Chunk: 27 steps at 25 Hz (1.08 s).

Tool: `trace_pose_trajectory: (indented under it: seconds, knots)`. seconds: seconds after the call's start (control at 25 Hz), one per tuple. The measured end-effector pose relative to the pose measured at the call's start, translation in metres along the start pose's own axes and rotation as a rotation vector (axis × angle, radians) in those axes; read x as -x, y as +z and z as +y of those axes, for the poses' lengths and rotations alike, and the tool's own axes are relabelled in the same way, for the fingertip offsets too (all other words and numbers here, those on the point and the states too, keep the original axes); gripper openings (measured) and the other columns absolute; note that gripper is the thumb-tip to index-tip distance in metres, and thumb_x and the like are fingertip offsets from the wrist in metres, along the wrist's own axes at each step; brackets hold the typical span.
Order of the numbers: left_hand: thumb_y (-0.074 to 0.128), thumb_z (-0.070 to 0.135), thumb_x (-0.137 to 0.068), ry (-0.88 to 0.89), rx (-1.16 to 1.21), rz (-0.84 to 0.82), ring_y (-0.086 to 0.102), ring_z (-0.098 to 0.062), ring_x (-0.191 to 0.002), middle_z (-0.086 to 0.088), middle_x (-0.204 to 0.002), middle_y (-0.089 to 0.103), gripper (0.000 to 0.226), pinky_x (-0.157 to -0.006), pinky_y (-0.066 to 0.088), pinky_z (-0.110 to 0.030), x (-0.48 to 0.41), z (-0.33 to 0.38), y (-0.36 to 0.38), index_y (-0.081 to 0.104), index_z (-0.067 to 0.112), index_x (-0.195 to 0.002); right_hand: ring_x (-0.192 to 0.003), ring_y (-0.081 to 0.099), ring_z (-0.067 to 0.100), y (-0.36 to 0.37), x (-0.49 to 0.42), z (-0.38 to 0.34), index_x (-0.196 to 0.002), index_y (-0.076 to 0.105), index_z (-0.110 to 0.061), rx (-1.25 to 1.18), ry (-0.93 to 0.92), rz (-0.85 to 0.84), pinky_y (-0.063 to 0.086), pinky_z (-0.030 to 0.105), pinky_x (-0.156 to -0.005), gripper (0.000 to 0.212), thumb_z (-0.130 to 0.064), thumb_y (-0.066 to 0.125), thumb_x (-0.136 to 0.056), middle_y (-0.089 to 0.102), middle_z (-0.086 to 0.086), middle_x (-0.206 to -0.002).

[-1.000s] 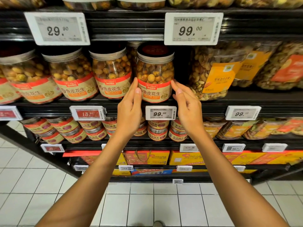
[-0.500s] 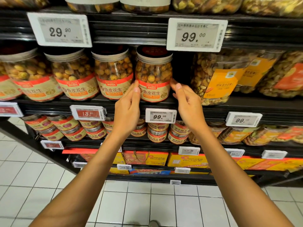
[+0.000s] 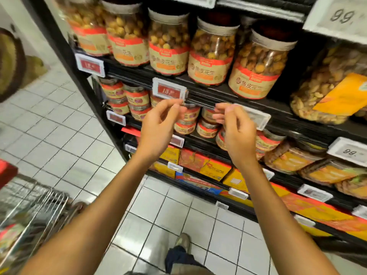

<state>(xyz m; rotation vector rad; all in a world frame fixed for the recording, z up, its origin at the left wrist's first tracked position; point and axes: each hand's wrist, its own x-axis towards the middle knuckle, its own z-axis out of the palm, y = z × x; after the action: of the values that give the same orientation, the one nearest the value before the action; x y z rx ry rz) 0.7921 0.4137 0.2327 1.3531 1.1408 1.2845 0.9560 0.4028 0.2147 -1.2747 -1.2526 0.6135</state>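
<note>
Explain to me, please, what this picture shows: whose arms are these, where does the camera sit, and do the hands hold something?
There is no machine here. A person wears one wide-angle camera on the head, so you look forward and down along that person's own bare arms. The left hand and the right hand hang in front of a shop shelf, fingers loosely curled; they appear to hold nothing. On the shelf above them stands a row of clear jars of coated peanuts with red and beige labels. Below are smaller tins. A red price tag is clipped to the shelf edge. At lower left is a wire shopping cart, on a white tiled floor.
</note>
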Motion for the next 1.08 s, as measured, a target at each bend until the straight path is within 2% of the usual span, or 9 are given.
trace_pose_trajectory:
  seconds: [0.04,0.16,0.28,0.48,0.64,0.76,0.88,1.0,1.08]
  knots:
    - [0.047,0.012,-0.097,-0.041,0.022,0.051,0.065,-0.01,-0.08,-0.001,-0.085,0.068,0.017,-0.081,0.052,-0.025,0.017,-0.004,-0.025,0.063,0.016,-0.098,-0.085,0.066,0.014,0.023,0.016,-0.001,-0.089,0.062,-0.031,-0.046,0.053,-0.082,0.053,0.034,-0.08,0.023,-0.031,0.039,-0.092,0.067,0.001,-0.091]
    - [0.045,0.011,-0.096,-0.169,0.007,0.261,0.064,-0.004,-0.071,-0.002,-0.08,0.068,0.02,-0.066,0.05,-0.016,0.088,-0.02,-0.115,0.064,0.015,-0.093,-0.077,0.064,0.008,0.1,0.067,-0.009,-0.09,0.063,-0.023,-0.171,0.159,-0.346,0.051,0.022,-0.074,0.025,-0.029,0.038,-0.091,0.067,-0.003,-0.082]
    - [0.045,0.01,-0.097,-0.296,0.023,0.534,0.062,-0.001,-0.064,0.004,-0.072,0.068,0.02,-0.064,0.047,-0.012,0.178,-0.031,-0.206,0.063,0.014,-0.091,-0.07,0.063,0.0,0.181,0.134,-0.032,-0.09,0.063,-0.016,-0.273,0.197,-0.631,0.048,0.013,-0.067,0.025,-0.02,0.039,-0.095,0.067,-0.003,-0.079]
    - [0.048,0.008,-0.094,-0.4,0.033,0.955,0.059,0.004,-0.058,0.012,-0.062,0.069,0.021,-0.06,0.045,-0.007,0.339,-0.039,-0.323,0.064,0.017,-0.085,-0.069,0.067,0.005,0.294,0.275,-0.071,-0.087,0.065,-0.018,-0.354,0.278,-1.025,0.049,0.013,-0.065,0.026,-0.026,0.04,-0.089,0.072,-0.008,-0.071]
    - [0.048,0.008,-0.094,-0.414,0.079,1.155,0.063,-0.001,-0.059,0.008,-0.063,0.069,0.022,-0.064,0.048,-0.012,0.394,-0.033,-0.383,0.065,0.018,-0.084,-0.072,0.067,0.005,0.359,0.336,-0.104,-0.087,0.066,-0.022,-0.326,0.246,-1.242,0.051,0.015,-0.07,0.026,-0.027,0.041,-0.089,0.072,-0.009,-0.074]
    - [0.047,0.006,-0.094,-0.368,0.173,1.259,0.064,-0.003,-0.059,0.006,-0.065,0.07,0.023,-0.057,0.047,-0.009,0.409,-0.031,-0.427,0.065,0.016,-0.084,-0.075,0.067,0.007,0.414,0.35,-0.128,-0.087,0.066,-0.024,-0.341,0.183,-1.339,0.051,0.016,-0.072,0.025,-0.022,0.041,-0.092,0.072,-0.011,-0.078]
    - [0.047,0.008,-0.094,-0.336,0.274,1.286,0.068,-0.01,-0.065,0.002,-0.07,0.072,0.019,-0.063,0.052,-0.013,0.41,-0.034,-0.472,0.065,0.011,-0.089,-0.075,0.065,0.002,0.477,0.34,-0.14,-0.088,0.066,-0.023,-0.322,0.142,-1.329,0.049,0.014,-0.07,0.026,-0.021,0.04,-0.095,0.07,-0.008,-0.08]
    - [0.046,0.007,-0.094,-0.307,0.283,1.326,0.069,-0.011,-0.067,0.002,-0.069,0.072,0.02,-0.066,0.054,-0.016,0.399,-0.044,-0.539,0.064,0.01,-0.089,-0.079,0.062,0.011,0.57,0.327,-0.132,-0.084,0.064,-0.019,-0.034,0.249,-1.305,0.05,0.028,-0.079,0.025,-0.023,0.043,-0.098,0.066,-0.002,-0.082]
    - [0.044,0.005,-0.095,-0.356,0.264,1.356,0.069,-0.008,-0.064,0.004,-0.066,0.072,0.022,-0.067,0.055,-0.016,0.384,-0.053,-0.589,0.063,0.011,-0.087,-0.077,0.056,0.016,0.635,0.326,-0.118,-0.083,0.06,-0.012,0.247,0.26,-1.404,0.046,0.034,-0.077,0.026,-0.023,0.042,-0.098,0.061,0.003,-0.083]
